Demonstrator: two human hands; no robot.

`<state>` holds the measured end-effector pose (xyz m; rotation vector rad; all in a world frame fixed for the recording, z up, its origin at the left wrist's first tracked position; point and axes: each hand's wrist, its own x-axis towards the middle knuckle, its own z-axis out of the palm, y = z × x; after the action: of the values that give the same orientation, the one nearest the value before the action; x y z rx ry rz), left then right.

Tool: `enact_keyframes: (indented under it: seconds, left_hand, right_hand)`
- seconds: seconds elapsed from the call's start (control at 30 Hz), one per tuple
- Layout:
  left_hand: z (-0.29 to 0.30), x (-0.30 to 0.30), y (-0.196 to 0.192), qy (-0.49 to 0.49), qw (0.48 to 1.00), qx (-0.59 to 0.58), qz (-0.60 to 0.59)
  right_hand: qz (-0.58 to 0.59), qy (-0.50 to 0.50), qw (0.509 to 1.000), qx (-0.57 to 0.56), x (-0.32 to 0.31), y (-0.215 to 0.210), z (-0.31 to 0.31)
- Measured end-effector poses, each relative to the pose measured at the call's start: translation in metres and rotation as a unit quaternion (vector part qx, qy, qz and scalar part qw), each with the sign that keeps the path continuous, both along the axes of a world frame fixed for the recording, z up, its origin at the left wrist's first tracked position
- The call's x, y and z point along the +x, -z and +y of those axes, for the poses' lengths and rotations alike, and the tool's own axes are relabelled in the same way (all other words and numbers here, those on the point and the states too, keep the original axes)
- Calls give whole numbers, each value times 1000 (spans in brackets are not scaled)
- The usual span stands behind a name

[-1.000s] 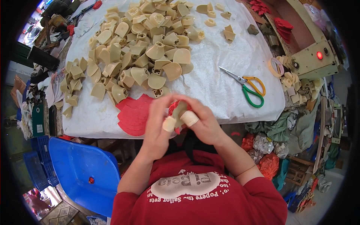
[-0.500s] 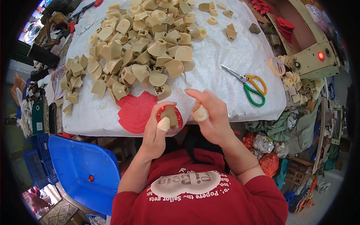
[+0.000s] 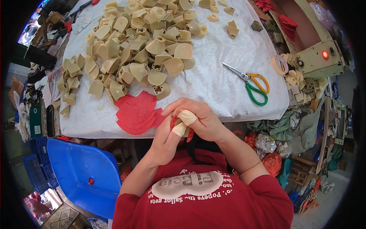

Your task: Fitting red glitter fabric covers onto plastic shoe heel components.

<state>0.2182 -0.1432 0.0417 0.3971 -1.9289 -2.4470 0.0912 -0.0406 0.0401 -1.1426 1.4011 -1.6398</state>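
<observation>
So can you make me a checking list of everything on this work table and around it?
Surface: white sheet over the table.
Job's things: tan heel pieces heaped; red cutouts stacked at the near edge; a red piece pinched in the hands.
Clutter: scissors, tape roll.
Grippers: left hand and right hand pressed together, thumbs taped.
Cables: nothing seen.
Surroundings: blue tub, machine with a red light, bags under the table.

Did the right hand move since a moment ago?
Yes. The right hand was apart from the left hand; now they are pressed together, a little below the stack of red pieces at the table edge.
</observation>
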Motion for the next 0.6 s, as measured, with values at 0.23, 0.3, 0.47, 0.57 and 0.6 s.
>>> enact_keyframes:
  seconds: [0.23, 0.3, 0.47, 0.57, 0.6]
  left_hand:
    - [11, -11, -6, -157, 979, 116, 53]
    - [18, -15, -2, -217, 973, 8, 78]
    - [27, -7, -4, -228, 956, -120, 141]
    - [19, -7, -7, -231, 938, -206, 153]
    - [13, -4, -8, -246, 934, -212, 147]
  right_hand:
    - [-275, -21, 956, -105, 19, 16, -6]
    - [-244, 0, 967, -70, 27, 17, -1]
    - [50, 146, 979, -131, 44, 7, -9]
    - [-13, 121, 988, -91, 42, 13, -12]
    - [-72, 95, 991, -59, 40, 16, -15]
